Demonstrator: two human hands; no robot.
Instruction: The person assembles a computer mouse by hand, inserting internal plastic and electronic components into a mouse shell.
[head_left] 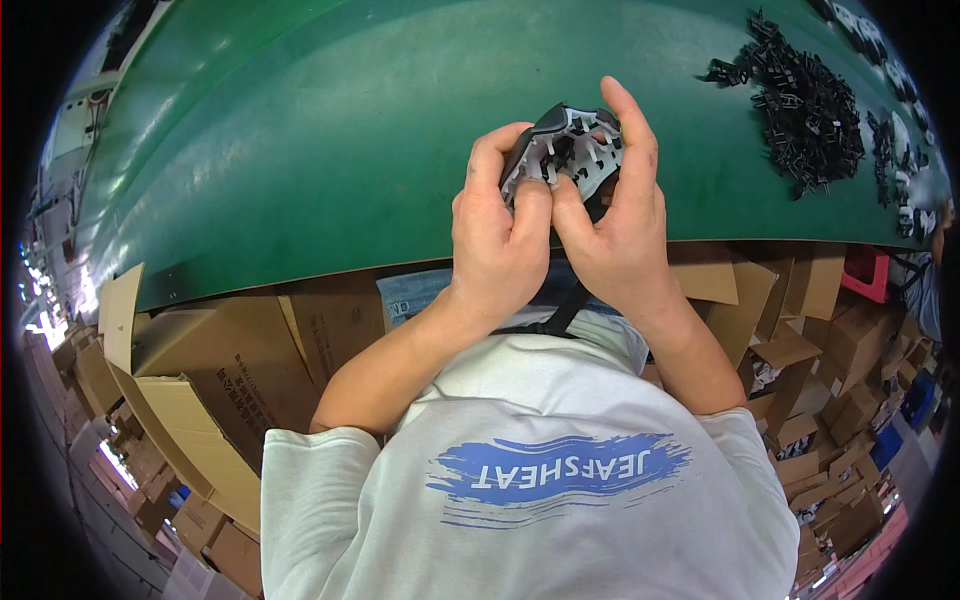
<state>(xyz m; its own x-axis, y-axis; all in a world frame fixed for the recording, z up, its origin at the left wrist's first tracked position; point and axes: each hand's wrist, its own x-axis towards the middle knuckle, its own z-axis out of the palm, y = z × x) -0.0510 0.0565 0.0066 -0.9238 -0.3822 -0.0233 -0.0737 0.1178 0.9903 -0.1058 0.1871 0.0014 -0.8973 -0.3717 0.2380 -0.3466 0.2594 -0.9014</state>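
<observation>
Gripping a grey slotted plastic part [566, 150], left hand [497, 235], right hand [618, 232], fingers clamped on it, above green table [330, 140].

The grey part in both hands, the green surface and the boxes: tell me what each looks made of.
Grey ribbed part, pinched by left hand and right hand: probably moulded plastic, matte, with thin ribs. Green work surface: smooth, faint sheen, maybe rubbery belt or vinyl. Boxes: brown corrugated cardboard, with folded flaps.
</observation>
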